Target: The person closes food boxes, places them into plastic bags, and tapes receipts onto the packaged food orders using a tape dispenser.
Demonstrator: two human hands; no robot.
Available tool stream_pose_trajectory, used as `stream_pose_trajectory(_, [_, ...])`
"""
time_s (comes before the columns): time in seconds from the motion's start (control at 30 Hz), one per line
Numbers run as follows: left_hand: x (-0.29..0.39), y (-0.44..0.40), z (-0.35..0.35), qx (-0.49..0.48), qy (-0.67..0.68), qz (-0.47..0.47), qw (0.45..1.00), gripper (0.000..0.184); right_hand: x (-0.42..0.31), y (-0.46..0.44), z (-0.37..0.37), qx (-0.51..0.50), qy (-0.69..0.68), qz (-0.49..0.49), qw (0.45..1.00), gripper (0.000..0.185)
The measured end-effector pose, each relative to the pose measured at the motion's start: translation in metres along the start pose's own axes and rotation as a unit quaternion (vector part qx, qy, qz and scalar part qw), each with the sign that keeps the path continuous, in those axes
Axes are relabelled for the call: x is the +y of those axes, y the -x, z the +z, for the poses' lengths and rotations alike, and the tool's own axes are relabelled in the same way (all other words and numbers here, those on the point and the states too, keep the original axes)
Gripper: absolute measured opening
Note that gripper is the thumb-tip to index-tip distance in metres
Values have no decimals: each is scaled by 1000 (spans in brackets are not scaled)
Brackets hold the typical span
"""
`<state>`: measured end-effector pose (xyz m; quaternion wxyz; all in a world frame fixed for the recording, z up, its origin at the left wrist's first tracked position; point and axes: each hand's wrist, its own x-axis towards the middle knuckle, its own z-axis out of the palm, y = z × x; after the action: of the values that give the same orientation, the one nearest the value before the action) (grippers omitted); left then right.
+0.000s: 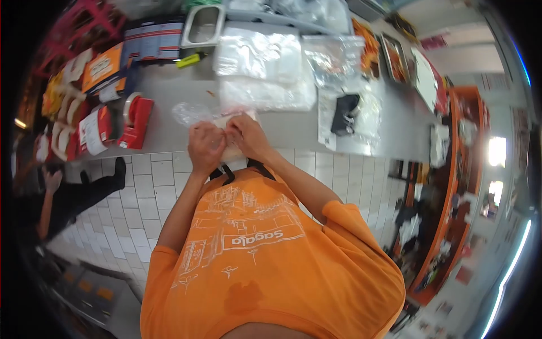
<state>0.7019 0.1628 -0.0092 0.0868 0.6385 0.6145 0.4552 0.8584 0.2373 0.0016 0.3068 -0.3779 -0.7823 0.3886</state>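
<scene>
My left hand [206, 146] and my right hand [247, 135] are close together at the near edge of the metal table [169, 127]. Both have their fingers pinched on a clear plastic bag [189, 113], whose crumpled part spreads to the left of them. Something pale lies beneath the fingers; its details are hidden. Just beyond the hands is a stack of clear plastic bags [259, 62].
A red tape dispenser [135, 121] and an orange box [103, 69] stand at left. A metal container [203, 27] is behind. To the right lie a black item [343, 114] and a tray [395, 57]. Another person's dark-clothed leg [93, 195] shows at left.
</scene>
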Motion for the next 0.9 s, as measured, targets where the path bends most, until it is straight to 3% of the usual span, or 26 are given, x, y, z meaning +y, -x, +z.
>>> stream_pose_trajectory(0.07, [4,-5,2,60,-26,-38,997,17,48,14,-13,210,54,105,971,12])
stream_pose_trajectory(0.13, [1,-11,-1,47,-11,-40,998,17,70,41,-92,430,30,176,885,19])
stream_pose_trajectory(0.2, [17,-13,-8,36,-4,-45,998,17,89,88,-159,469,69,236,848,21])
stream_pose_trajectory(0.27, [52,-16,-10,69,-105,124,984,14,123,131,-210,473,91,302,822,28])
stream_pose_trajectory(0.3, [73,-14,2,40,-30,164,985,14,127,139,-226,475,93,308,819,28])
stream_pose_trajectory(0.37, [125,-19,40,-200,195,34,960,12,140,129,-257,361,-11,423,831,35])
stream_pose_trajectory(0.43, [152,-21,107,-451,339,-137,814,21,129,103,-267,319,-84,475,816,38])
stream_pose_trajectory(0.5, [174,-9,179,-439,462,-230,735,35,125,93,-272,272,-156,526,790,42])
stream_pose_trajectory(0.53, [181,-8,208,-443,458,-232,735,35,125,97,-274,271,-162,510,800,41])
stream_pose_trajectory(0.6, [190,-7,253,-334,551,-393,656,38,114,123,-278,263,-196,463,823,36])
stream_pose_trajectory(0.63, [192,-12,263,-334,548,-398,655,38,99,147,-276,254,-222,429,838,32])
stream_pose_trajectory(0.7, [192,-29,272,-321,508,-444,665,35,75,187,-251,225,-104,441,863,26])
stream_pose_trajectory(0.73, [192,-27,280,-318,506,-448,665,35,85,214,-232,213,-30,400,891,27])
stream_pose_trajectory(0.8, [190,-20,290,-331,349,-336,809,27,87,222,-220,200,-56,420,883,25])
stream_pose_trajectory(0.83, [193,-14,294,-329,345,-342,810,27,100,225,-216,179,5,434,883,21])
stream_pose_trajectory(0.9, [201,-15,301,-285,102,-296,906,15,117,226,-217,136,126,405,895,13])
